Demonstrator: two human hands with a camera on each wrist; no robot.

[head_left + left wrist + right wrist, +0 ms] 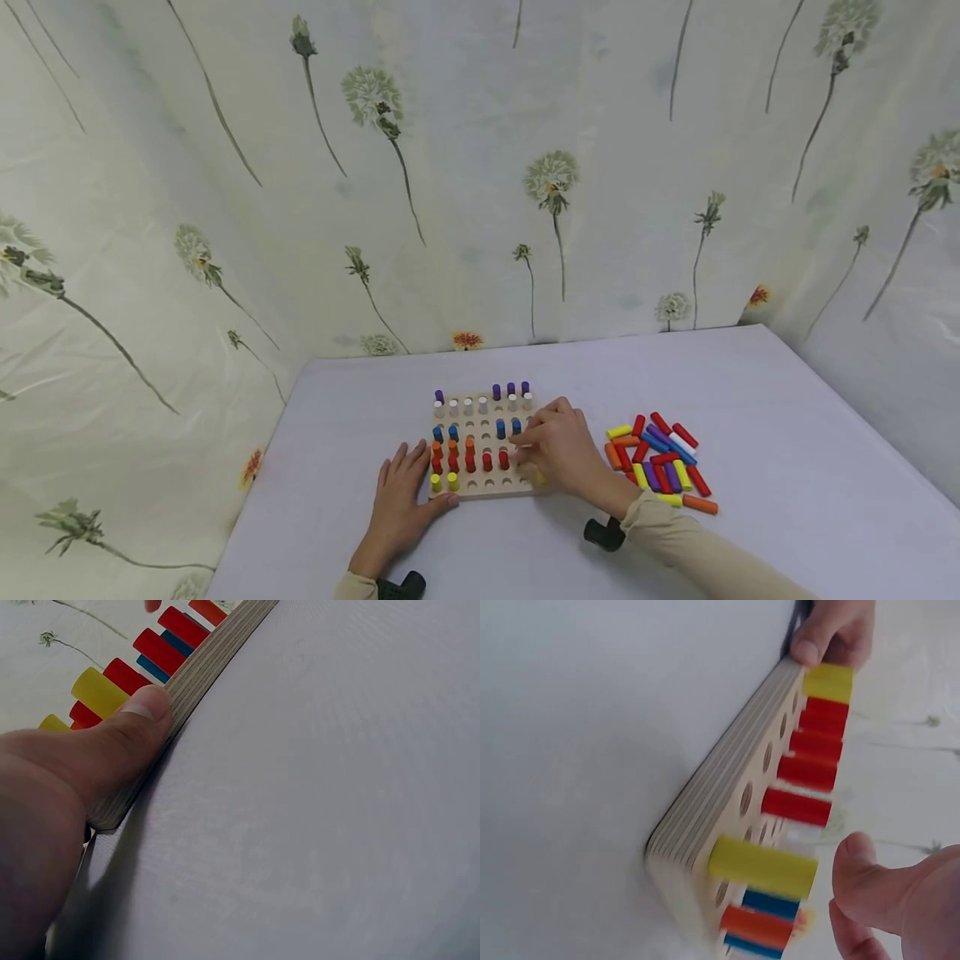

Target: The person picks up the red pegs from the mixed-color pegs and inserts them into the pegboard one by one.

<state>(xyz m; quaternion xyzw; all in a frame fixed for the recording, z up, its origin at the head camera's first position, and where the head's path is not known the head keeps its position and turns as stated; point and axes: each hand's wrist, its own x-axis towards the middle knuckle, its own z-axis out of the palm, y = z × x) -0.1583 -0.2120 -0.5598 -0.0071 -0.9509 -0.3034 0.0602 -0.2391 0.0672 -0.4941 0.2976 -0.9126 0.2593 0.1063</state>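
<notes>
A wooden pegboard (491,492) lies on the table and holds rows of purple, white, blue, orange, red and yellow pegs. My left hand (401,496) lies flat on the table at the board's front left corner. Its thumb (120,742) presses on the board's edge (202,675). My right hand (558,450) hovers over the board's right side with its fingers loosely curled. A yellow peg (761,866) stands in a hole near the board's front right corner (705,840). My right thumb (877,889) is just off its top, with a small gap between them.
A pile of several loose pegs (660,462), red, yellow, orange, blue, purple and white, lies to the right of the board. A pale cloth covers the table (750,400). A flowered curtain (480,167) hangs close behind and at both sides.
</notes>
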